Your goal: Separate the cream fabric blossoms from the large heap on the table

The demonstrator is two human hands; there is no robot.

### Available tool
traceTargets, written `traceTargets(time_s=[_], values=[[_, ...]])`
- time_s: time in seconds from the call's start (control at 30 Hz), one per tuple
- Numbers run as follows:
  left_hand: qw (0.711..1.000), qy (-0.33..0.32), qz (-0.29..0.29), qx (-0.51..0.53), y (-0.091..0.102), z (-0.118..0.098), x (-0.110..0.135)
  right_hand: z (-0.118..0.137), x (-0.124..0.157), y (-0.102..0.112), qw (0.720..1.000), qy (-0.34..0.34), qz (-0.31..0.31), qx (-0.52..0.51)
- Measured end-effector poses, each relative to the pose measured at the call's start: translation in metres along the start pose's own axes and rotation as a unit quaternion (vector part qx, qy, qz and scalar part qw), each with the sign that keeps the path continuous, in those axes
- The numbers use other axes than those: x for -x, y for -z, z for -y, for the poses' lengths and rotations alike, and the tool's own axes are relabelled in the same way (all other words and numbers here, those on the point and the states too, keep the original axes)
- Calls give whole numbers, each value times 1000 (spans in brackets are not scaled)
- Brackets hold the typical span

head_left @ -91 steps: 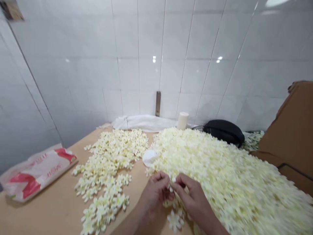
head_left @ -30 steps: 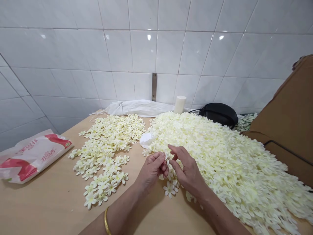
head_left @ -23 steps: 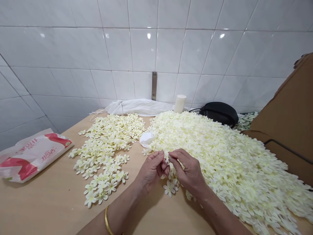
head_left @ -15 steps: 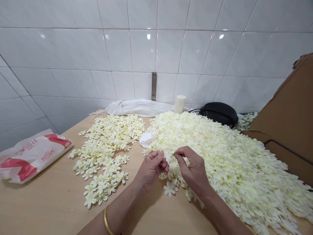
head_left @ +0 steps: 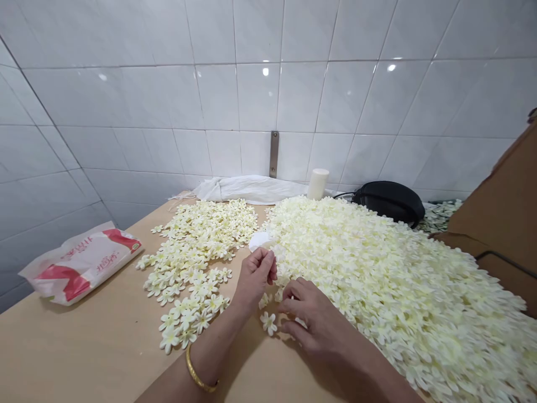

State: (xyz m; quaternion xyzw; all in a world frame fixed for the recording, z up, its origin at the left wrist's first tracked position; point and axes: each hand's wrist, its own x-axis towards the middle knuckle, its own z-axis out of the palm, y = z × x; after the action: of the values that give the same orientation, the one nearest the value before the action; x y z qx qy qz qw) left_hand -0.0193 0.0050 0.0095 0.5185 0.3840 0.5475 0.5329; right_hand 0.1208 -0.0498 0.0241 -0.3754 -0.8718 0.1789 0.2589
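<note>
My left hand (head_left: 255, 274) is closed in a pinch, thumb against forefinger, above the table between two groups of flowers. What lies between those fingertips, if anything, is too small to make out. Lower and to the right, my right hand (head_left: 308, 319) reaches down at the near edge of the big heap of white-yellow artificial flowers (head_left: 369, 268). Its thumb and fingers are apart, with a few petals showing beneath them. A loose flower (head_left: 268, 323) lies on the table just left of the right fingertips. The smaller spread of flowers (head_left: 197, 257) lies left of my left hand.
A red and white plastic packet (head_left: 84, 263) lies at the left. White round paper (head_left: 259, 240) sits between the flower groups. Along the tiled wall are white cloth (head_left: 247, 189), a cream cylinder (head_left: 318, 184) and a black case (head_left: 388, 202). Cardboard (head_left: 499, 207) stands at the right.
My right hand has moved down, away from the left hand, to the loose flowers at the heap's near edge, and its fingers have parted. My left hand stays pinched. The view has shifted slightly left.
</note>
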Motion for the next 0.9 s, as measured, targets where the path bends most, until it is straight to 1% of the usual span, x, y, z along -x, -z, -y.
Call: traceTargets(time_s=[0.03, 0.07, 0.13, 0.2, 0.23, 0.27, 0.33, 0.4, 0.5, 0.6, 0.67, 0.73, 0.77, 0.83, 0.9], values=[[1000, 1, 6, -11, -1, 1, 1, 0, 0, -1, 1000, 0, -4, 5], [1000, 4, 13, -20, -2, 1, 2, -1, 0, 0, 1000, -12, -23, -4], [999, 6, 28, -34, -6, 1, 6, -5, -1, 4, 992, -57, -107, -35], [998, 4, 50, -47, -11, 0, 10, -10, -1, 10, 971, -115, -201, -60], [997, 2, 64, -51, -13, -1, 12, -12, -1, 12, 960, -140, -230, -73], [995, -2, 78, -55, -15, -1, 15, -13, -2, 14, 954, -161, -238, -88], [992, -9, 105, -66, -19, -2, 18, -15, -2, 15, 947, -195, -217, -134], [990, -15, 115, -78, -21, -3, 21, -16, -2, 15, 939, -214, -193, -189], [993, 8, 94, -70, -24, -3, 21, -15, -2, 14, 922, -229, -196, -245], [995, 50, 75, -38, -25, -3, 21, -14, -1, 12, 921, -233, -230, -210], [994, 67, 84, -28, -25, -2, 21, -13, -1, 11, 927, -221, -256, -161], [992, 78, 97, -18, -25, -1, 22, -12, -2, 10, 929, -212, -267, -143], [992, 83, 99, -11, -25, -1, 22, -12, -2, 10, 927, -216, -263, -156], [991, 93, 96, 5, -25, 0, 22, -13, -3, 10, 915, -233, -243, -223], [991, 99, 89, 16, -25, 0, 21, -16, -4, 11, 891, -244, -221, -314]])
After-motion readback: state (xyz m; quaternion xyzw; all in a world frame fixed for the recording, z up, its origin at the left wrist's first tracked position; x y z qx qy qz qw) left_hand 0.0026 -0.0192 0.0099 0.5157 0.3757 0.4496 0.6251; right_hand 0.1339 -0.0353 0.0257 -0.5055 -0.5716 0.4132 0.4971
